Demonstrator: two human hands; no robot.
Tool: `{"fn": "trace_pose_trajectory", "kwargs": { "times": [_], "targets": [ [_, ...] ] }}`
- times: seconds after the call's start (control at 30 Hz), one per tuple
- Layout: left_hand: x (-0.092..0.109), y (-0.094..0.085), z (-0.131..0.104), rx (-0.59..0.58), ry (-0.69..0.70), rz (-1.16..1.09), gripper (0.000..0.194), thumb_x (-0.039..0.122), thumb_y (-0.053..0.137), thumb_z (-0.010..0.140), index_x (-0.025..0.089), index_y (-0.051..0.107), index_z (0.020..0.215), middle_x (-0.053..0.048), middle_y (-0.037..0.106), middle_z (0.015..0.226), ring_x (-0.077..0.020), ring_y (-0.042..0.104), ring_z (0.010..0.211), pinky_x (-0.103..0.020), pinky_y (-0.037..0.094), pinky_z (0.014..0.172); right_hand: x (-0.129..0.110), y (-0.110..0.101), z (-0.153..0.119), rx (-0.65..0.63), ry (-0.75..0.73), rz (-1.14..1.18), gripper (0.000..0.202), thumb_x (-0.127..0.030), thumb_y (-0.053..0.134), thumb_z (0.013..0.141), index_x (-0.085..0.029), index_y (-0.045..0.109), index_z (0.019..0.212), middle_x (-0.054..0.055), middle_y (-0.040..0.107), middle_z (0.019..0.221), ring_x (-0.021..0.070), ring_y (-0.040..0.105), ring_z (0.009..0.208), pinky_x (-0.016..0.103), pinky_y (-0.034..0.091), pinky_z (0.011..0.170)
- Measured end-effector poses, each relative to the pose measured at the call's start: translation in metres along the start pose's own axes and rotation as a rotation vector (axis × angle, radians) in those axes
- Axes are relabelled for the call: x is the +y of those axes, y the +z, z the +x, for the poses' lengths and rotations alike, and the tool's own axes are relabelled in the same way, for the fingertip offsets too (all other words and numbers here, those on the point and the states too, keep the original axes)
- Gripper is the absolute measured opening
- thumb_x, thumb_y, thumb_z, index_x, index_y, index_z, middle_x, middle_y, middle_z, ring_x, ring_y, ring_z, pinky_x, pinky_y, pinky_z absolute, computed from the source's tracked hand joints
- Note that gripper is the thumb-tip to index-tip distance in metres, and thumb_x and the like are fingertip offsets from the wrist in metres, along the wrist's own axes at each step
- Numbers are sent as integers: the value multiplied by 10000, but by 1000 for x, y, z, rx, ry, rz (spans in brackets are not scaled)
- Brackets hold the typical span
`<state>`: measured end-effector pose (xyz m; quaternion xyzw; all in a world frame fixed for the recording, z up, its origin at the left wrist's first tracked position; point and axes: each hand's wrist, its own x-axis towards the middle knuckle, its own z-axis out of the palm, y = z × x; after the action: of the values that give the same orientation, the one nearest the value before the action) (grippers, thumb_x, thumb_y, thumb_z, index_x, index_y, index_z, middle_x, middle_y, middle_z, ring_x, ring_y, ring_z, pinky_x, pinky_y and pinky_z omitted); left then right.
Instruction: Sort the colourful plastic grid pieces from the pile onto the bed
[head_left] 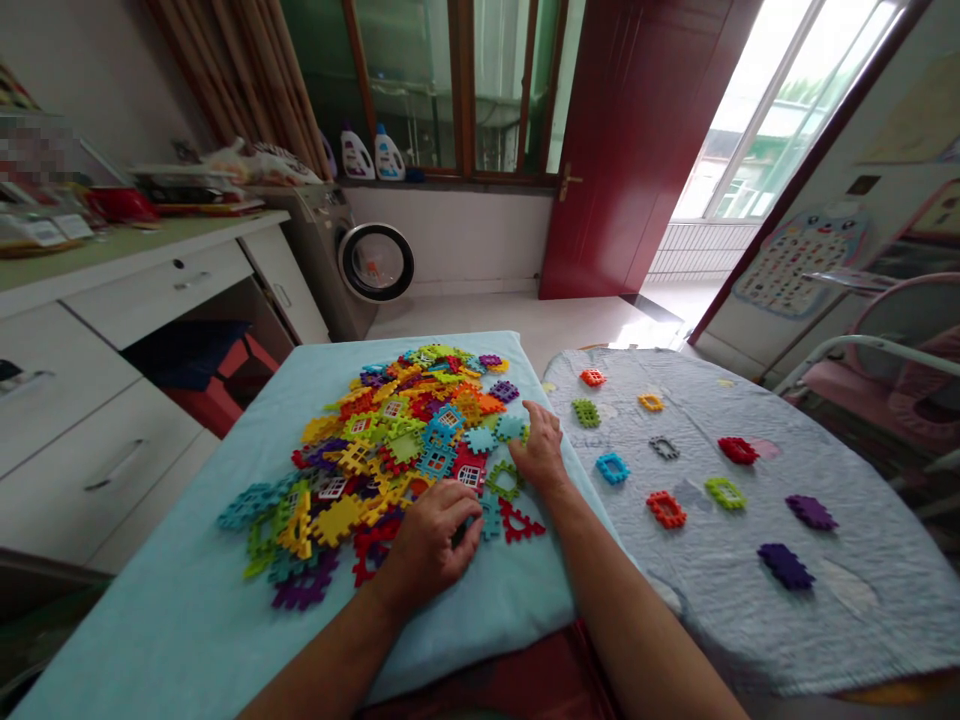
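Note:
Colourful interlocking plastic building pieces lie in a large heap (405,440) on a cloth-covered table. My left hand (435,535) rests at the near right edge of the heap, loosely curled, with a gap between thumb and fingers and nothing visible in it. At the heap's right side, my right hand (541,448) has its thumb and forefinger around the edge of a pale teal building piece (511,428). A green frame piece (504,480) and a red triangular piece (520,521) lie between my hands. Near my left fingers is a red window piece (469,472).
On the right, a second table with a grey-blue cloth (615,530) bears several spaced-out pieces, among them a blue frame (613,468) and a purple piece (811,512). Beyond stand a washing machine with its door (376,262) ajar and a red door (622,150). A pink chair (892,370) is at right.

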<state>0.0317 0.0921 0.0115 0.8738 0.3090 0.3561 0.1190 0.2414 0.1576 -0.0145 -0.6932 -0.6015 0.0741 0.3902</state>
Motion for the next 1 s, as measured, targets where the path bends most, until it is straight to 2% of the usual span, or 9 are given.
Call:
{"fn": "trace_pose_trajectory", "kwargs": {
  "times": [0.13, 0.33, 0.47, 0.7, 0.93, 1.0],
  "targets": [
    [1, -1, -1, -4, -2, 5, 95, 154, 560, 874, 207, 635, 852, -64, 691, 919, -211, 634, 932, -368, 539, 841, 1, 2, 0, -37, 0, -31, 651, -143, 561, 708, -127, 524, 1357, 150, 584, 1372, 318, 454, 1283, 448, 345, 1081],
    [3, -2, -3, -4, 30, 69, 101, 149, 561, 873, 211, 641, 873, -68, 695, 952, -222, 634, 969, -394, 539, 889, 2, 3, -1, -120, -68, -61, 498, -166, 556, 733, -188, 610, 1228, 113, 673, 1202, 286, 559, 1143, 419, 367, 1015],
    [4, -2, -2, -1, 35, 81, 107, 134, 560, 869, 214, 632, 870, -58, 694, 951, -223, 634, 965, -396, 539, 891, 0, -1, -1, -174, -124, -47, 512, -147, 567, 691, -219, 623, 1195, 79, 680, 1181, 274, 552, 1136, 403, 362, 999],
    [5, -1, -2, -76, -5, 65, 135, 122, 575, 837, 221, 646, 895, -68, 680, 983, -234, 624, 994, -412, 542, 903, -1, -3, 0, -255, -169, 2, 443, -166, 566, 691, -215, 649, 1123, 57, 686, 1096, 242, 576, 1056, 385, 371, 982],
    [6, -1, -2, -149, -29, 56, 133, 150, 598, 832, 226, 646, 929, -71, 670, 1043, -258, 611, 1056, -441, 527, 933, -2, -4, 4, -261, -178, 60, 347, -149, 549, 705, -220, 667, 1024, 35, 701, 997, 218, 612, 997, 368, 404, 969],
    [6, -1, -2, -158, -30, 60, 128, 158, 612, 828, 227, 643, 931, -73, 669, 1050, -264, 613, 1057, -444, 528, 925, -2, -3, 4, -238, -177, 57, 351, -140, 551, 705, -214, 674, 1026, 49, 699, 1032, 226, 609, 1020, 372, 413, 974]
  ]
}}
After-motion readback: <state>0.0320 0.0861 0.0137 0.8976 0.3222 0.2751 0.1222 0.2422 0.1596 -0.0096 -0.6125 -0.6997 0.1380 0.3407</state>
